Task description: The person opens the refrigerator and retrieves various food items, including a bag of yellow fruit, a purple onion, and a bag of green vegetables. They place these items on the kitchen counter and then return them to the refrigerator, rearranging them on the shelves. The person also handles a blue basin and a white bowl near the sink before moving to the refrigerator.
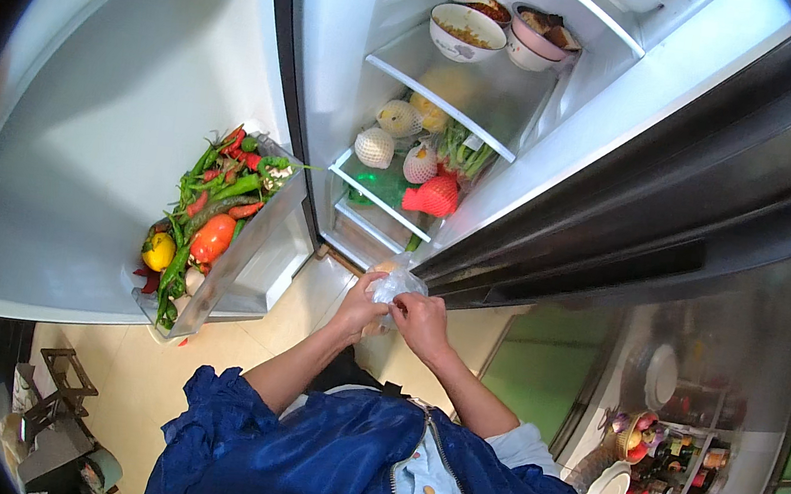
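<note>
A clear plastic bag [395, 286] is held between my two hands in front of the open refrigerator. My left hand [358, 306] grips its left side. The fingers of my right hand [419, 321] pinch the plastic at the near side, close to my left fingertips. Something pale orange shows through the bag, but I cannot tell what it is. Straight ahead, the lower glass shelf [380, 185] carries fruit in foam nets [375, 148], a red netted item [433, 196] and a bundle of green vegetables [466, 149].
Bowls of food [467, 33] stand on the shelf above. The open left door's bin [249, 245] holds chillies, a tomato [212, 238] and a yellow pepper [159, 251]. At right, the other dark door [637, 179] juts out. Bottles and plates [608, 487] occupy a counter at lower right.
</note>
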A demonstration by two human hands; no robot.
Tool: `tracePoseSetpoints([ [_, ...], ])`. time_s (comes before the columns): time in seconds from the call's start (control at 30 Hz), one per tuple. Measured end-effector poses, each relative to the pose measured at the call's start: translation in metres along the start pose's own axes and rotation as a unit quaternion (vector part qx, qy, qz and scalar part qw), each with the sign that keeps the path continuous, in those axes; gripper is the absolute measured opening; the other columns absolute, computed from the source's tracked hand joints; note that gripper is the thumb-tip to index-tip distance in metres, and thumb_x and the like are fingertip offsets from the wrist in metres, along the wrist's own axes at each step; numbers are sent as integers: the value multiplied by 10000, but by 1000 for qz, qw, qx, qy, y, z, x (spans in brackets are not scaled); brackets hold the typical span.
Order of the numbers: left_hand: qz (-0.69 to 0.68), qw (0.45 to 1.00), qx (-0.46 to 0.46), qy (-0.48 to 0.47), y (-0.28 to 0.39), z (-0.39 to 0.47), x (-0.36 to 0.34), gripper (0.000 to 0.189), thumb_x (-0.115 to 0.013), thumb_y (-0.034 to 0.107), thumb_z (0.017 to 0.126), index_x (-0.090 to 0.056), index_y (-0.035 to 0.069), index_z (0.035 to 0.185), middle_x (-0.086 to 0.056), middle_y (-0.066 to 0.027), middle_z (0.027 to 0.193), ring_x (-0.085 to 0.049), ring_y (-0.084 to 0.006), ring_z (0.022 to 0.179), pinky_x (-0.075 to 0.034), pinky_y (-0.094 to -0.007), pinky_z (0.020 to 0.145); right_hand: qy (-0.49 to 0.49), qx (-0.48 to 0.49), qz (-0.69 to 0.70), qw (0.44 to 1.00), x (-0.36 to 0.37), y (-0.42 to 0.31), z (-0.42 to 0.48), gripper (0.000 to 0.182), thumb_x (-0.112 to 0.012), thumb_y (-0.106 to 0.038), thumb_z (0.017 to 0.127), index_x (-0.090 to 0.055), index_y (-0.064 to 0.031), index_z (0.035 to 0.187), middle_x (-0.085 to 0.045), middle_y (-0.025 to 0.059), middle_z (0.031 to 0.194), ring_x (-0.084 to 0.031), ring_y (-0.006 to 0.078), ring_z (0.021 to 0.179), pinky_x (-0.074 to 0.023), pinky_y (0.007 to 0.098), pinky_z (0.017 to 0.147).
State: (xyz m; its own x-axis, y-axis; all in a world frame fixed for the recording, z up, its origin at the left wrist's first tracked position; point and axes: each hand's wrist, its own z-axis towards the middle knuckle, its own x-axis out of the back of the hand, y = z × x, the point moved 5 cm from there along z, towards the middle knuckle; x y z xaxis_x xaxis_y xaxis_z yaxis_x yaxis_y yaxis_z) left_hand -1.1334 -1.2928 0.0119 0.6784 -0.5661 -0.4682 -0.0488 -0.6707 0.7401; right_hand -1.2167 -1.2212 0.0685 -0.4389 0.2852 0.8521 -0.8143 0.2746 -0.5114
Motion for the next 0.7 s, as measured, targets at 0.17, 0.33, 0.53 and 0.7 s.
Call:
tracePoseSetpoints([
  [0.17,42,998,-36,-19,-8,11,1,579,-562,-78,641,-377,92,1163,-542,-95,958,-547,-192,841,-475,-318,659,-18,-19,-101,995,-3,1,3,172,-600,-213,682,-587,-47,641,-596,116,686,-568,288,654,-369,402,632],
  [0.33,133,990,-46,-30,-2,18,4,622,-595,-81,616,-381,45,1187,-562,-99,963,-568,-170,861,-467,-272,739,-52,-72,-5,996,-11,17,4,194,-602,-219,682,-601,-26,660,-597,149,680,-583,309,649,-412,414,603],
  [0.53,222,970,-80,-60,6,27,4,607,-635,6,643,-378,96,1186,-566,-87,944,-576,-170,843,-482,-297,699,-116,-108,87,984,-31,49,6,207,-603,-231,723,-629,-32,775,-606,168,726,-604,310,684,-469,390,611],
  [0.7,314,938,-143,-31,13,40,19,586,-675,171,629,-445,109,1165,-602,-137,920,-595,-217,829,-473,-310,703,-77,-101,77,989,-25,36,21,201,-596,-236,699,-628,-40,728,-604,170,702,-598,319,665,-468,415,624],
])
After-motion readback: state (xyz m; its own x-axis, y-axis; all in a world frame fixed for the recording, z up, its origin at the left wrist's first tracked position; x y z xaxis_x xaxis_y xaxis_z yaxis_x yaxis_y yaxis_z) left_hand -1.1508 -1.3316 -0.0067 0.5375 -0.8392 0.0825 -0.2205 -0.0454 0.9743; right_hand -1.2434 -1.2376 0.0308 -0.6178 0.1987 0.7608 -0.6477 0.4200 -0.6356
